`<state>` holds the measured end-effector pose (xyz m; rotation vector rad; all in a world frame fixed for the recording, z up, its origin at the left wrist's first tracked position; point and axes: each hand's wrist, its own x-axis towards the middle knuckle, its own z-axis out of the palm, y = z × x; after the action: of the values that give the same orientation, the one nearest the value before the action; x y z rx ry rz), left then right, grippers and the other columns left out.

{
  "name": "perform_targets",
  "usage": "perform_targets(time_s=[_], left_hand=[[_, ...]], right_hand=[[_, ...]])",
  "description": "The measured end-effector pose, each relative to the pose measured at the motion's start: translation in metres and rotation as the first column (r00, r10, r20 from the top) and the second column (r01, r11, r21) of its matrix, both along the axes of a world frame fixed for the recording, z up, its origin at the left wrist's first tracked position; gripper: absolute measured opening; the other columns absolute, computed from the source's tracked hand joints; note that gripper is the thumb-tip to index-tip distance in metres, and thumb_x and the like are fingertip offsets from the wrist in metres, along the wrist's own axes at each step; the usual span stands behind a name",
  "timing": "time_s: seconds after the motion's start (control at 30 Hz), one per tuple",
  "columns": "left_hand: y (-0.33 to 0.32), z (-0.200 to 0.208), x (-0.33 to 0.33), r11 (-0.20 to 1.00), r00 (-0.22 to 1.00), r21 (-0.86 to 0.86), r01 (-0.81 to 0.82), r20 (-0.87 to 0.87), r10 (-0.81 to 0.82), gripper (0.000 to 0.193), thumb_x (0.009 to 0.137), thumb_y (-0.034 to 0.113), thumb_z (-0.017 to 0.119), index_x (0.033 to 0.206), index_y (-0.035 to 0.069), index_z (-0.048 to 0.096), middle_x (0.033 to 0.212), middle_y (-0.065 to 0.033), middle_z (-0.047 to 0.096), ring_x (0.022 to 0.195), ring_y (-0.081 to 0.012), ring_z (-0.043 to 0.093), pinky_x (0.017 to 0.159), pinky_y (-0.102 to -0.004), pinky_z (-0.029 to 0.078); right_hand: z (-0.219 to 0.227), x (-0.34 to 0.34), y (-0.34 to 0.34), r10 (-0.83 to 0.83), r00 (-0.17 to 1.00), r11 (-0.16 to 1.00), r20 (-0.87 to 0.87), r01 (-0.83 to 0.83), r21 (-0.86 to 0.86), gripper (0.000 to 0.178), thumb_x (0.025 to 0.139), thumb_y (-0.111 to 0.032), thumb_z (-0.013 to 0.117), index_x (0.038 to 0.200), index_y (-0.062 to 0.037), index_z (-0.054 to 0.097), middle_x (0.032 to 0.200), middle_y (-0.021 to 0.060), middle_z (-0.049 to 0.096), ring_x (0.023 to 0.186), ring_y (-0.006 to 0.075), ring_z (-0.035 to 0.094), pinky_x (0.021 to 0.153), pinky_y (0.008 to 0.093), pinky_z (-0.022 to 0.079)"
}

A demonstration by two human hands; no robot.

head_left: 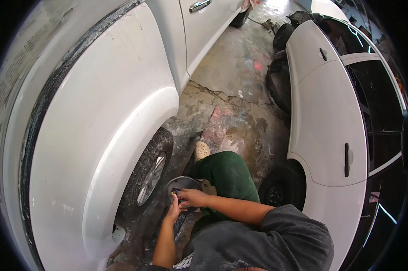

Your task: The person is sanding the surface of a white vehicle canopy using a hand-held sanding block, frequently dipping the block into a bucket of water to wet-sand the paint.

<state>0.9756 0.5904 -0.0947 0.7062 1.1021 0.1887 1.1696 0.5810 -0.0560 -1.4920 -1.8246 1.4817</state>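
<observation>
Just beside the front wheel, we've got both hands brought together over a small dark piece (175, 191) with a yellowish bit on it. Our right hand (193, 198) is curled in with its fingertips pinching the piece; our left hand (173, 210) comes up from below with its thumb against it, but its other fingers are partly hidden, so we can't tell how it grips. The piece sits at the left ends of the right fingers and straight ahead of the left palm, so both hands are about equally near. Too small for us to read its long axis, sorry

Right under that is a grey disc (186, 181), round, smooth and dull. Our green trousers (230, 176) and pitted tan clog (202, 150) are close by. Left of the hands stands the dusty black rubber tyre (128, 194) with shiny metal spokes (151, 179), tucked under a glossy, rounded white fender (73, 117)

Further out it's rough, cracked concrete (229, 54) with pinkish stains, and off to our right a second white car (321, 113) with black door handles (346, 160)
</observation>
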Motion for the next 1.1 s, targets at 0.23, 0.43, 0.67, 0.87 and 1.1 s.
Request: perform_targets(time_s=[0.23, 0.43, 0.67, 0.87, 1.1], left_hand=[[0.009, 0.002, -0.018, 0.977, 0.960, -0.081, -0.196, 0.185, 0.208, 0.075, 0.102, 0.074, 0.024, 0.137, 0.015, 0.054, 0.119, -0.0031, 0.067, 0.103, -0.0162, 0.065, 0.077, -0.0334, 0.053], [0.004, -0.002, -0.041, 0.947, 0.926, -0.107, -0.303, 0.200, 0.319, 0.070, 0.103, 0.071, 0.032, 0.138, 0.014, 0.053, 0.119, -0.0049, 0.067, 0.106, -0.0210, 0.064, 0.079, -0.0357, 0.052], [0.001, -0.038, -0.055, 0.911, 0.802, -0.261, -0.318, 0.438, 0.406, 0.038, 0.096, 0.025, 0.063, 0.132, 0.011, 0.060, 0.124, -0.0068, 0.069, 0.110, -0.0231, 0.065, 0.089, -0.0390, 0.054], [0.013, -0.039, -0.006, 0.856, 0.791, -0.317, -0.408, 0.346, 0.506, 0.033, 0.098, 0.015, 0.054, 0.129, 0.007, 0.061, 0.127, -0.0151, 0.067, 0.121, -0.0285, 0.063, 0.103, -0.0545, 0.049], [-0.001, -0.163, 0.000, 0.976, 0.929, 0.200, 0.091, -0.369, -0.011, 0.041, 0.100, 0.009, 0.051, 0.140, 0.000, 0.056, 0.139, -0.0244, 0.060, 0.117, -0.0421, 0.065, 0.094, -0.0493, 0.059]], right_hand=[[0.003, -0.018, 0.020, 0.091, 0.994, 0.989, -0.059, -0.083, 0.126, 0.023, 0.093, -0.026, 0.069, 0.107, -0.0088, 0.069, 0.107, 0.0150, 0.066, 0.100, 0.0348, 0.068, 0.085, 0.0457, 0.054], [-0.020, -0.026, 0.023, 0.021, 0.955, 0.989, -0.296, 0.023, 0.146, 0.014, 0.094, -0.018, 0.065, 0.098, -0.0048, 0.067, 0.102, 0.0132, 0.066, 0.094, 0.0307, 0.068, 0.083, 0.0438, 0.054], [-0.008, -0.009, 0.014, -0.675, 0.613, 0.683, -0.410, 0.309, -0.662, 0.015, 0.101, -0.016, 0.053, 0.102, -0.0016, 0.056, 0.092, 0.0087, 0.063, 0.084, 0.0216, 0.074, 0.070, 0.0322, 0.059], [-0.006, 0.007, -0.008, -0.628, 0.758, 0.718, -0.176, 0.478, -0.507, 0.021, 0.101, -0.021, 0.056, 0.106, -0.0004, 0.054, 0.099, 0.0152, 0.066, 0.085, 0.0238, 0.074, 0.074, 0.0360, 0.059], [-0.018, 0.012, -0.055, -0.547, 0.837, 0.816, 0.017, 0.538, -0.211, 0.042, 0.097, -0.026, 0.069, 0.126, 0.0015, 0.057, 0.121, 0.0221, 0.064, 0.114, 0.0349, 0.063, 0.097, 0.0424, 0.050]])
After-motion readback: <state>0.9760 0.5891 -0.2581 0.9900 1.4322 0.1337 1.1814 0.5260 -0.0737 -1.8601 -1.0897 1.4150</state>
